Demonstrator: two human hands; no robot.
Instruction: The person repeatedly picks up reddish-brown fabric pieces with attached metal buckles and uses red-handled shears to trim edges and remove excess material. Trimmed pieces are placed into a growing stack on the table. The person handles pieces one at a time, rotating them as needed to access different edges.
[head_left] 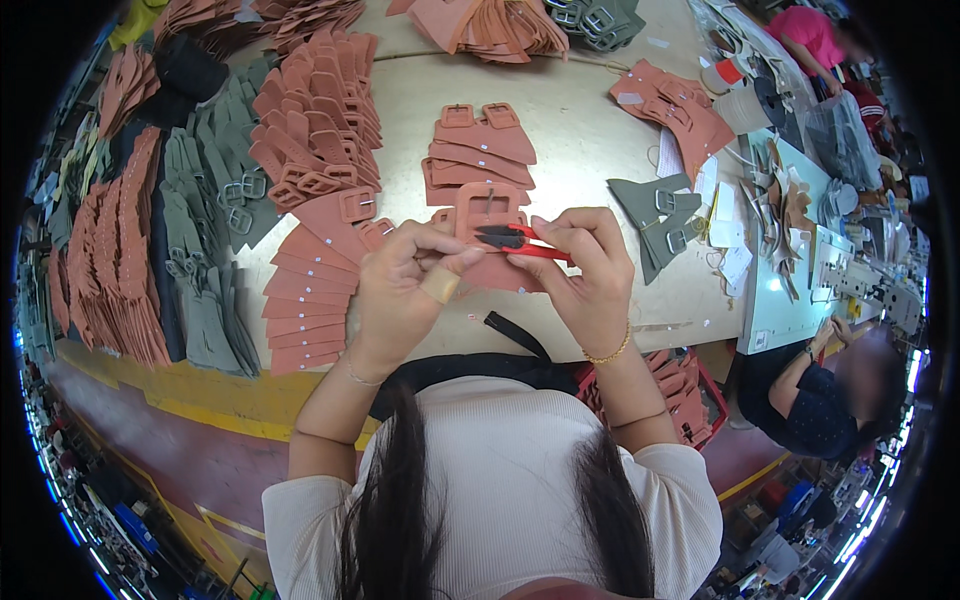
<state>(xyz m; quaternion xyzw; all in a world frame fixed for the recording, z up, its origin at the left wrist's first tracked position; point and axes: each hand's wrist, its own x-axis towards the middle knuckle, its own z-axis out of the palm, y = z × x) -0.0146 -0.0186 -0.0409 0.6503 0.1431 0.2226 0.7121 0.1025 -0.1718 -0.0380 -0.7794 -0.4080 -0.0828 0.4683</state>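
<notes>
My right hand point(585, 260) grips small thread snips point(535, 241) with red handles and dark blades. The blades lie over the lower part of a salmon covered buckle point(489, 205). At that buckle's lower left corner, my left hand point(410, 290) pinches the salmon buckled piece with thumb and forefinger; a tan patch wraps the thumb. Any thread between the fingers is too fine to make out. Beyond my hands lies a small stack of salmon buckled pieces point(482, 145). A fan of similar salmon pieces point(305, 300) spreads beside my left forearm.
Salmon straps point(320, 110) and green buckled straps point(205, 200) pile up at left. Green buckled pieces point(660, 215) lie at right, near thread cones point(745, 108) and a sewing machine point(850, 275). A co-worker point(830, 390) sits there. A red crate point(690, 400) holds salmon pieces.
</notes>
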